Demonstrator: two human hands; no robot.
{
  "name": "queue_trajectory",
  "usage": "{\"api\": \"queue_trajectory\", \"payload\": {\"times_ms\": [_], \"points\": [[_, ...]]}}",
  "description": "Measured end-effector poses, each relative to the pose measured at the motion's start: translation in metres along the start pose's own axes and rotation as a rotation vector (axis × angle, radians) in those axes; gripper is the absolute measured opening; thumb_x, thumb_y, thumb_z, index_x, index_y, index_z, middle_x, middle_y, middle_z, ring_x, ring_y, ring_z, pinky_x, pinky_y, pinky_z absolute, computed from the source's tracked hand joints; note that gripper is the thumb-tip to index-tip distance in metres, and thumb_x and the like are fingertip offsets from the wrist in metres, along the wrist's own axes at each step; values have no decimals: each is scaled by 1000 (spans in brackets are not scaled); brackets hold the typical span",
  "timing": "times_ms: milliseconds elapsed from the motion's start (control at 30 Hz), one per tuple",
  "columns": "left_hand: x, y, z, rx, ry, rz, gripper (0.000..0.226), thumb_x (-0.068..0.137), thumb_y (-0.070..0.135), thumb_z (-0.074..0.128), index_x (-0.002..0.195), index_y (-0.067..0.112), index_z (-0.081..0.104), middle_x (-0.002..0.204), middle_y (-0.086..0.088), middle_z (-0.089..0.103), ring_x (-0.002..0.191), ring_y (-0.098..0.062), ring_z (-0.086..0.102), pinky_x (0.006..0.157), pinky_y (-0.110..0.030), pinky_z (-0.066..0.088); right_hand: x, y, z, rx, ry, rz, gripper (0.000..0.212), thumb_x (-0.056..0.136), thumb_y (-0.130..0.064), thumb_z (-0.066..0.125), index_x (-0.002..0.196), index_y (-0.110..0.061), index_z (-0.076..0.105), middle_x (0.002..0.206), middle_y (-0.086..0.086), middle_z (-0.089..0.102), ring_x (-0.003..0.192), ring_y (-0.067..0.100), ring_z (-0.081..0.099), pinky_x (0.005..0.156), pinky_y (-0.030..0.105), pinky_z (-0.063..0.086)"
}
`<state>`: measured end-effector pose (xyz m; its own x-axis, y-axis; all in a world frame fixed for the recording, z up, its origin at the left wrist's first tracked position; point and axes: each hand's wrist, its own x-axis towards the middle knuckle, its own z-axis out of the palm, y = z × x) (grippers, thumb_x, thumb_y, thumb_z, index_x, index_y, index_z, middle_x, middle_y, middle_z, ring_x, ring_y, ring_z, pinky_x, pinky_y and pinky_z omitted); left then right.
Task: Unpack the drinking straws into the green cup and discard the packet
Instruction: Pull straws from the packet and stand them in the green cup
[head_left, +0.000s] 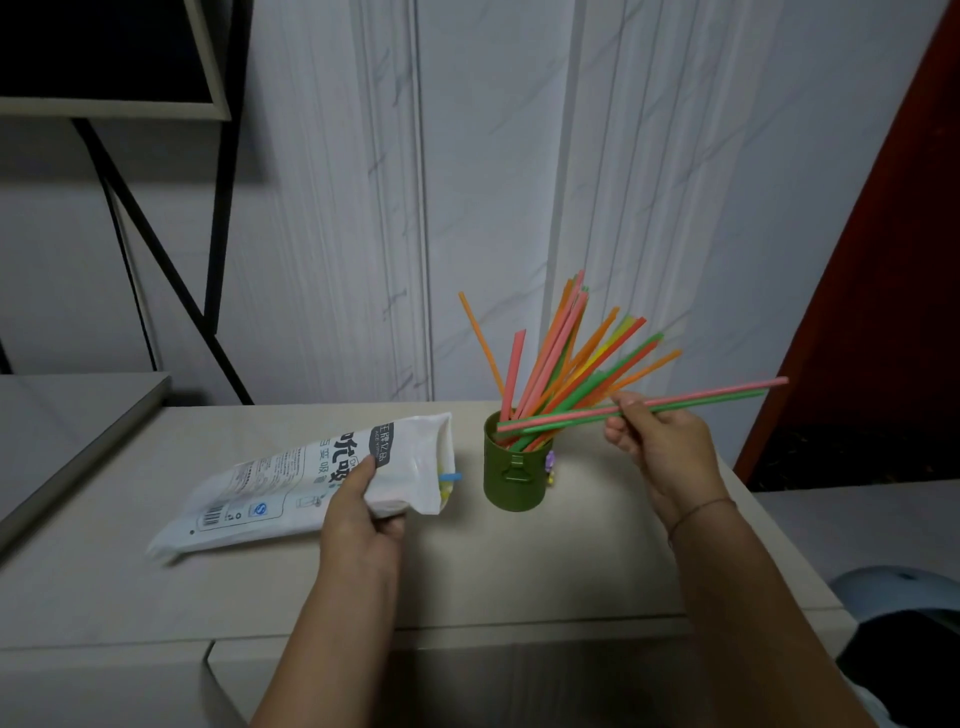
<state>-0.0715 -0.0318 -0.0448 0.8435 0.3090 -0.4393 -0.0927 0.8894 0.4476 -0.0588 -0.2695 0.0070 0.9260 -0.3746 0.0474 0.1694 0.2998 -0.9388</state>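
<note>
A green cup (511, 483) stands on the beige tabletop (571, 561), with several orange, pink, green and yellow straws (566, 358) fanned out of it. My right hand (657, 441), just right of the cup, pinches a pink and a green straw (717, 396) held almost level, their left ends over the cup's mouth. My left hand (363, 514) grips the white straw packet (306, 480) near its open end, which faces the cup. The packet lies on the table; a blue straw tip (451, 476) and yellow ones show at its mouth.
A white marbled wall rises right behind the table. A black-framed shelf (156, 218) stands at the back left, a dark red panel (893, 291) at the right. A grey-blue rounded object (898, 587) sits low at the right.
</note>
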Motion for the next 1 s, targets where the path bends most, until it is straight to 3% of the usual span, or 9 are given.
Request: {"api": "queue_trajectory", "payload": {"times_ms": [200, 300, 433, 500, 633, 700, 867, 1000], "points": [[-2, -2, 2, 10, -8, -5, 21, 87, 0, 61, 97, 18, 59, 100, 0, 67, 86, -13, 65, 66, -38, 56, 6, 3, -3, -216, 22, -98, 14, 90, -7, 58, 97, 4, 63, 67, 11, 58, 42, 2, 58, 51, 12, 52], [-4, -4, 2, 22, -12, -5, 28, 87, 1, 61, 109, 18, 58, 101, -1, 68, 87, -14, 65, 68, -39, 55, 6, 9, 7, -318, -60, -100, 10, 90, -7, 58, 92, 1, 63, 65, 10, 60, 41, 2, 59, 50, 12, 51], [-7, -7, 2, 39, -11, -6, 23, 86, 1, 62, 103, 18, 59, 100, -1, 68, 86, -13, 66, 68, -39, 56, 5, 19, 23, -535, -154, -71, 12, 91, -6, 55, 81, -5, 62, 59, 7, 61, 40, 4, 59, 50, 17, 52], [-9, -7, 2, 35, -6, -9, 23, 86, 1, 62, 102, 18, 59, 102, -1, 68, 88, -14, 66, 73, -37, 56, 7, 25, 29, -626, -144, -72, 14, 89, -2, 52, 78, -3, 61, 58, 7, 58, 45, 13, 57, 54, 26, 49], [-10, -8, 2, 23, 0, -6, 37, 85, 0, 63, 117, 17, 55, 105, -3, 68, 88, -16, 66, 67, -42, 56, 8, 29, 35, -715, -136, -127, 15, 90, -11, 56, 92, -1, 69, 77, 8, 62, 73, 18, 55, 70, 24, 39], [-10, -8, 3, 30, 2, -10, 37, 85, 0, 63, 117, 17, 55, 101, -2, 69, 86, -15, 66, 66, -43, 55, 9, 30, 34, -711, -138, -116, 13, 90, -10, 57, 90, -4, 68, 71, 6, 60, 67, 16, 52, 65, 23, 39], [-10, -7, 4, 36, -6, -4, 41, 85, 2, 64, 122, 18, 55, 104, -2, 69, 87, -15, 67, 66, -40, 56, -1, 27, 30, -513, -161, 41, 11, 87, 4, 52, 82, -5, 54, 50, 7, 51, 33, 7, 46, 36, 18, 43], [-13, -5, 5, 52, -26, 17, 45, 84, 4, 65, 127, 17, 55, 112, -3, 69, 92, -14, 68, 71, -40, 57, -12, 22, 25, -439, -235, 167, 27, 88, -5, 58, 61, -5, 54, 44, 5, 49, 30, 7, 43, 37, 16, 41]]}}
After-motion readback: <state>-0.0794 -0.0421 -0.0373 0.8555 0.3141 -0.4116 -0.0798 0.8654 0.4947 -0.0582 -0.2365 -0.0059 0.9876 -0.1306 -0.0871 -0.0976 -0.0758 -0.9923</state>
